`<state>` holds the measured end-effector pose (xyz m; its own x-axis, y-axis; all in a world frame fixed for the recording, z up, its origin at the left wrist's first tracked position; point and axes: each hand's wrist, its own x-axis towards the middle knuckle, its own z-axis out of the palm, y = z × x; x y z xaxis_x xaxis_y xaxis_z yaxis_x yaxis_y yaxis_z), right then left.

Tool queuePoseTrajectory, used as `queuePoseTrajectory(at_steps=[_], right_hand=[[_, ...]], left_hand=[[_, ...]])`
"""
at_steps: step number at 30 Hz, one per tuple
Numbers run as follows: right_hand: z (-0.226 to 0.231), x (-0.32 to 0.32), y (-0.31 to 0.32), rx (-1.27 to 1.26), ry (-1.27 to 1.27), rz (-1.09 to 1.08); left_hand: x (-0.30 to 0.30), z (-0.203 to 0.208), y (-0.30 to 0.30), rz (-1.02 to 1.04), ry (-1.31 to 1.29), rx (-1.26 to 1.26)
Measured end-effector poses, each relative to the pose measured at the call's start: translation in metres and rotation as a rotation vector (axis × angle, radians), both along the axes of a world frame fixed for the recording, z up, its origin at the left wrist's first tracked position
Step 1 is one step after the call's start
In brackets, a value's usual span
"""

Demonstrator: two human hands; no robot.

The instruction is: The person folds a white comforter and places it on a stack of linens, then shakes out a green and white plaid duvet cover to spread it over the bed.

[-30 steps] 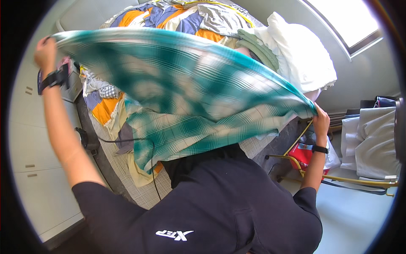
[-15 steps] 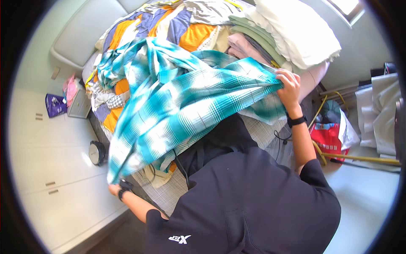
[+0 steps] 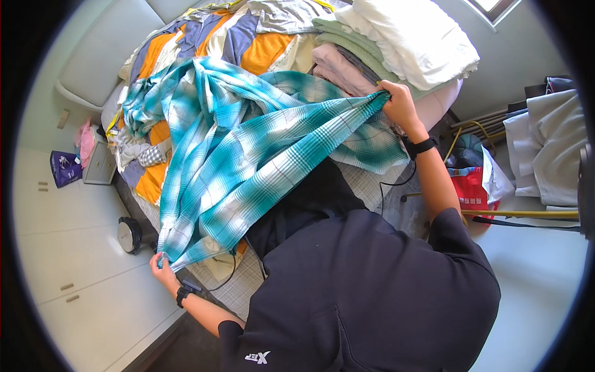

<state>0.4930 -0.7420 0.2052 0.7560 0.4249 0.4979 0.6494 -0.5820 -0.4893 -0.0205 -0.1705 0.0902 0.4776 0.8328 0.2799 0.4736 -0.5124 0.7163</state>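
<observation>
A bed point(image 3: 234, 294) lies heaped with textiles, a teal-and-white plaid cloth point(image 3: 248, 152) drawn diagonally across its near part. Beyond the cloth spreads rumpled orange, grey and cream fabric point(image 3: 269, 54); at right, a bulky white quilt point(image 3: 415, 40) rests against folded green cloth point(image 3: 359, 46), with folded pink cloth point(image 3: 341, 68) nearby. Two hands hold the plaid: the right hand point(image 3: 398, 102) clenches a gathered end near the pink folds, the left hand point(image 3: 162, 270) pinches its lower edge. A dark band point(image 3: 423, 147) circles the right wrist.
</observation>
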Motion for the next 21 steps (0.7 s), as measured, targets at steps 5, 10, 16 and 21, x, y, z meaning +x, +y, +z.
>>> queuePoseTrajectory(at_steps=[5, 10, 16, 21], right_hand=[[-0.001, 0.000, -0.007, -0.197, -0.043, -0.052], [-0.040, -0.004, -0.026, -0.275, -0.094, -0.171], [-0.104, -0.032, -0.051, -0.221, -0.076, -0.443], [-0.131, -0.050, -0.027, -0.044, -0.017, -0.478]], left_hand=[[-0.026, 0.043, 0.026, 0.228, 0.055, 0.353], [-0.021, 0.086, 0.035, 0.500, -0.371, 0.077], [-0.065, 0.128, 0.069, 0.728, -0.731, -0.152], [-0.161, 0.056, 0.111, 0.967, -0.707, -0.279]])
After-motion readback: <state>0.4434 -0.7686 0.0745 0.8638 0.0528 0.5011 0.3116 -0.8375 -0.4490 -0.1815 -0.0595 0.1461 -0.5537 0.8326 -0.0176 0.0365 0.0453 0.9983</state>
